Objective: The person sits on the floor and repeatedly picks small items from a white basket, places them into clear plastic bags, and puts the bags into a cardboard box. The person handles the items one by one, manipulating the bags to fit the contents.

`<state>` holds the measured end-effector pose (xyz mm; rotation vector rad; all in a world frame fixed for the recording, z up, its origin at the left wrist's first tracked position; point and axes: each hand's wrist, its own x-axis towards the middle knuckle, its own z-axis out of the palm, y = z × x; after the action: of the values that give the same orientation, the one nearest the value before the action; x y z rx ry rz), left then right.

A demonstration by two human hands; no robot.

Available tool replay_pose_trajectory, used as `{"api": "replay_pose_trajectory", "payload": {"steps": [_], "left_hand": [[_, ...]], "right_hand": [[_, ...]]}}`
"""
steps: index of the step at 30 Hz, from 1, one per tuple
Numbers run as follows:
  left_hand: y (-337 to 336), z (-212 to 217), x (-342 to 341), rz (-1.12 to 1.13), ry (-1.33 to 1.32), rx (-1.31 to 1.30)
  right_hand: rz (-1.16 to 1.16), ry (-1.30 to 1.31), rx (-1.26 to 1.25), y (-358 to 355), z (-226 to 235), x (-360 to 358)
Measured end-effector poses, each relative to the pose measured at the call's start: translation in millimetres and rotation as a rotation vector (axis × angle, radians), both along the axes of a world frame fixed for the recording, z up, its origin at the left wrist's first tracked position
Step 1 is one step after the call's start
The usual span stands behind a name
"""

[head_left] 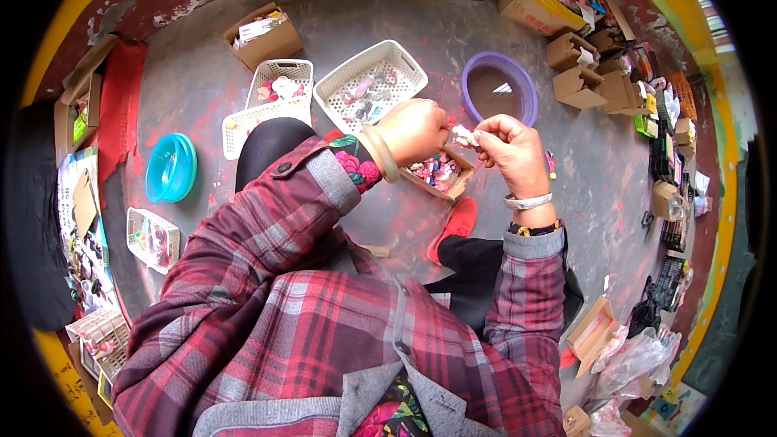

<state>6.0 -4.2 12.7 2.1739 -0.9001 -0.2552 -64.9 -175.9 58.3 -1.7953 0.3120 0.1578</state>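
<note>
The box (460,184) is matt cardboard; the basin (528,91), smooth plastic; the bowls (171,168), glossy plastic; the bags (638,362), shiny crinkled film. The jacket (324,307) is matt woven cloth, the bracelet (528,202) metal-bright, the wall (190,2) rough, flaking paint.

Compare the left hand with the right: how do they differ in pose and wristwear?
The left hand is curled, back upward, its fingertips hidden; the right hand pinches a small pink-and-white piece between thumb and fingers. The left wears a thick beige bangle, the right a slimmer silvery bracelet. Both come from plaid sleeves with grey cuffs.
</note>
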Motion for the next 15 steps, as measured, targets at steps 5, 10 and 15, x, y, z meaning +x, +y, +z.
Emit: {"api": "replay_pose_trajectory", "payload": {"steps": [5,10,15], "left_hand": [[-3.5,-10.3,-2.8,-0.085,-0.165,-0.06],[-3.4,-9.1,-2.5,-0.153,-0.181,-0.109],[-4.0,-1.1,-4.5,-0.14,0.108,-0.048]], "right_hand": [[0.035,0.027,-0.075,-3.0,-9.6,1.6],[0.04,0.018,-0.128,-1.8,-12.0,1.9],[-0.038,0.07,-0.068,-2.9,-13.4,3.6]]}}
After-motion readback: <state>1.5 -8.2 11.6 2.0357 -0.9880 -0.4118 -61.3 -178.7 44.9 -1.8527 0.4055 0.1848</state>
